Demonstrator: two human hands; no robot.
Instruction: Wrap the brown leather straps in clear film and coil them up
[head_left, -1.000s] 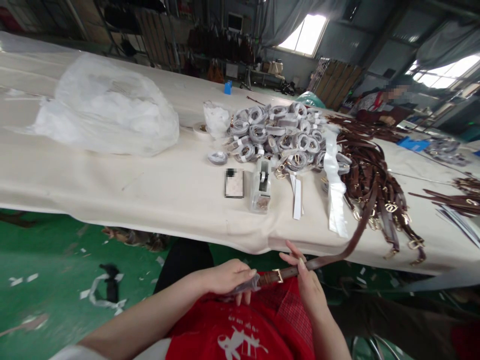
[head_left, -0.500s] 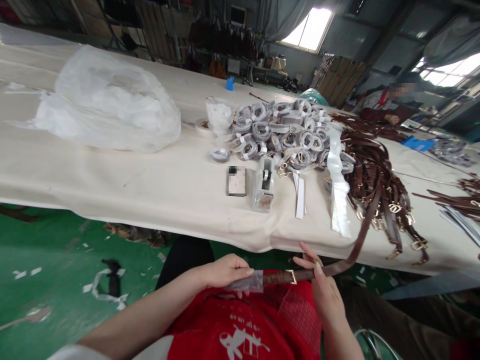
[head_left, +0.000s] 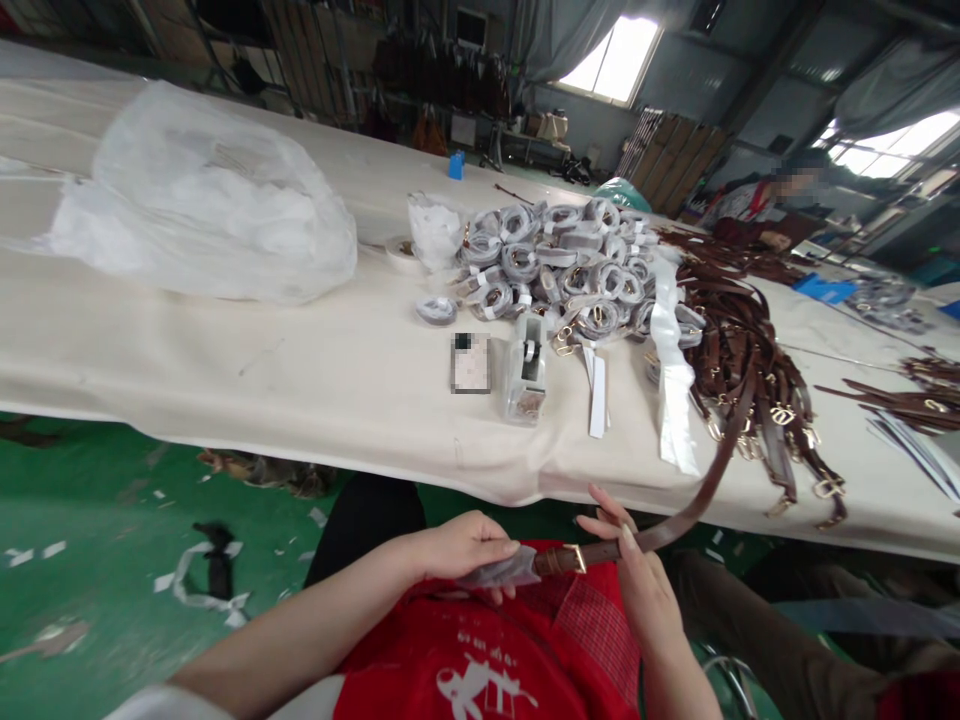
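Observation:
My left hand (head_left: 474,550) is closed on the end of a brown leather strap (head_left: 690,522), over a clear plastic sleeve (head_left: 511,570) that covers that end. Just beyond the sleeve, a gold buckle (head_left: 576,559) and brown keepers show bare. My right hand (head_left: 634,560) pinches the strap to the right of the buckle, its other fingers stretched out. From there the strap curves up onto the table, into a pile of brown straps (head_left: 731,340) with gold clasps. Both hands are over a red apron, in front of the table edge.
On the white-covered table (head_left: 360,400) sit a tape dispenser (head_left: 526,370), coiled wrapped straps (head_left: 555,255), paper strips (head_left: 597,395), a white plastic strip (head_left: 671,380) and a large plastic bag (head_left: 217,200). A co-worker (head_left: 772,205) is at the far right.
My left hand and the sleeve have moved slightly right, while the buckle and my right hand have shifted a little left. The hands are closer together. Both keep hold of the strap.

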